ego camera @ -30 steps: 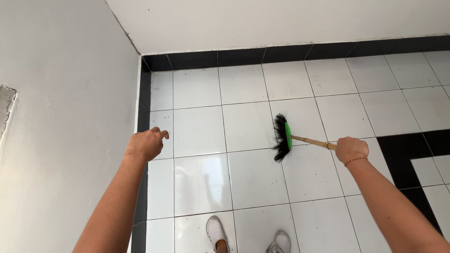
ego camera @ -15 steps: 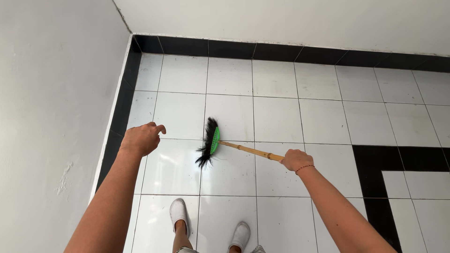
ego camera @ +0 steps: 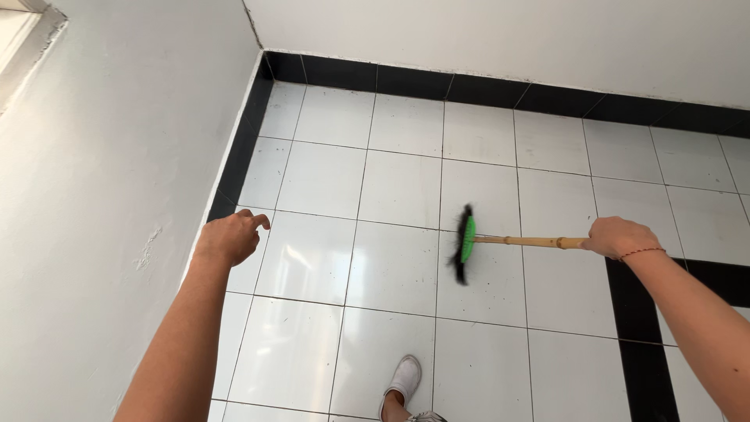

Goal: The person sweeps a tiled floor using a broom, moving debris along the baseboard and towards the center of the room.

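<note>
While the right hand (ego camera: 619, 237) is closed around the far end of a broom (ego camera: 500, 242), its grip wraps the bamboo-coloured handle fully, fingers curled over the top. A thin red cord sits at that wrist. The handle runs nearly level across the view, from the right hand leftward to a green head with black bristles. Bristles rest on the floor (ego camera: 328, 180), fanned above and below the green head, on a white tile roughly mid-frame. Small dark specks lie on the tiles around and below the bristles.

Left hand (ego camera: 230, 237) holds nothing. Its grip is loose and half-curled, index finger slightly out, raised above the floor close to the left wall (ego camera: 101, 195). It is well apart from the broom.

Floor is glossy white square tile with dark grout lines. A black tile border (ego camera: 484, 90) runs along the base of the far wall and down the left wall, meeting at the corner. More black tile forms a band at lower right, under the right forearm.

One white shoe (ego camera: 404, 377) shows at the bottom edge, below the broom head.
</note>
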